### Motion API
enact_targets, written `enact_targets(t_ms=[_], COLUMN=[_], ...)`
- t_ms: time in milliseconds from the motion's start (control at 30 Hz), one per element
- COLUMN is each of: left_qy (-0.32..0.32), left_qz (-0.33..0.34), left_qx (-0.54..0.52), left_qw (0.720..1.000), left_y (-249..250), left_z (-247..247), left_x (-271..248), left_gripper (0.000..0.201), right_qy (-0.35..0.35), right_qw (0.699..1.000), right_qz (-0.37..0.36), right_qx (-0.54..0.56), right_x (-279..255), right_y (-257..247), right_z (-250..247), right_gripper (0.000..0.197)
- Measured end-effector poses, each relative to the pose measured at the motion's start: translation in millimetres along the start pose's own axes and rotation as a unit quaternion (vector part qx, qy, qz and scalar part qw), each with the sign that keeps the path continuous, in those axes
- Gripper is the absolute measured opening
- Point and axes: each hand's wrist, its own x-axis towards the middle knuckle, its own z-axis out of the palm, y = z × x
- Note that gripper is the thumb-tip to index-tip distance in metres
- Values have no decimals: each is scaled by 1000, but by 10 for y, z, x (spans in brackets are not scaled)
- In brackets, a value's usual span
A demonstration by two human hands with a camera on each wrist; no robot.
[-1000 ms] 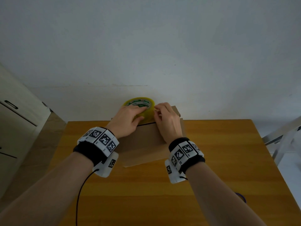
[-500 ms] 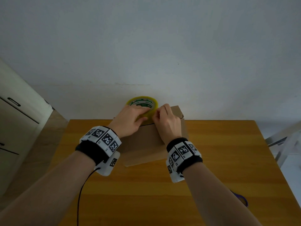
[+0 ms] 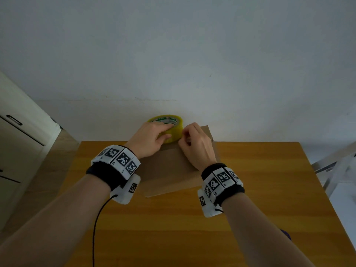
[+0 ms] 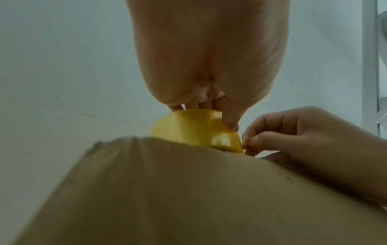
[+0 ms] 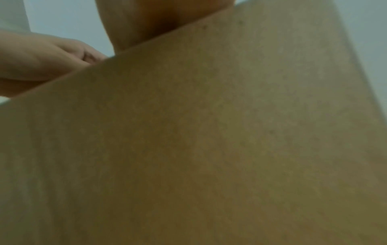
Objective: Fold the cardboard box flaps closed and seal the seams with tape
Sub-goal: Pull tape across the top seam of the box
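With my left hand (image 3: 152,137) gripping the tape roll (image 3: 169,126) atop the box (image 3: 169,170) and my right hand (image 3: 194,143) pinching its free end just beside, I risk the end slipping and resticking.

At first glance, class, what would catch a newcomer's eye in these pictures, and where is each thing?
The yellow tape roll stands out, sitting on the far end of the brown cardboard box near the wall. The left hand grips the roll while the right hand pinches at its edge beside it. Both wrists wear black bands with black-and-white marker tags, above the orange wooden table.
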Motion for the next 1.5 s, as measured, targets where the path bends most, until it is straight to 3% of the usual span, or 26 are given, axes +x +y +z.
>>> enact_targets(t_ms=[100, 167, 267, 500, 767, 900, 967, 1233, 1333, 1500], left_qy=[-12, -7, -8, -20, -18, -23, -25, -73, -76, -83], left_qz=[5, 6, 10, 9, -3, -1, 2, -53, -78, -55], left_qx=[6, 2, -1, -7, -12, -13, -16, -1, 32, 125], left_qw=[1000, 1000, 1000, 1000, 1000, 1000, 1000, 996, 994, 987], left_y=[-15, -7, 22, 68, 22, -1, -7, -62, -74, -18], left_z=[-10, -4, 4, -7, -23, -45, -57, -151, -163, -242], left_x=[15, 21, 21, 19, -4, -2, -3, 89, 153, 208], left_gripper=[39, 39, 39, 40, 41, 41, 40, 42, 40, 34], right_qy=[19, 42, 63, 76, 69, 54, 29, -35, -80, -64], right_qw=[998, 999, 997, 984, 992, 997, 995, 979, 958, 890], right_qz=[45, 21, -19, -41, -46, 38, 70, 131, 201, 301], right_qx=[45, 27, -35, -156, -92, 30, 69, 154, 188, 337], right_x=[12, 23, 12, 9, -3, 7, 11, 38, 45, 157], right_y=[-12, -9, 14, -55, -55, -15, -5, 9, 4, 21], right_z=[-39, -43, 12, 45, 47, 16, -3, -44, -59, -106], right_gripper=[20, 27, 24, 9, 18, 6, 8, 3, 3, 9])
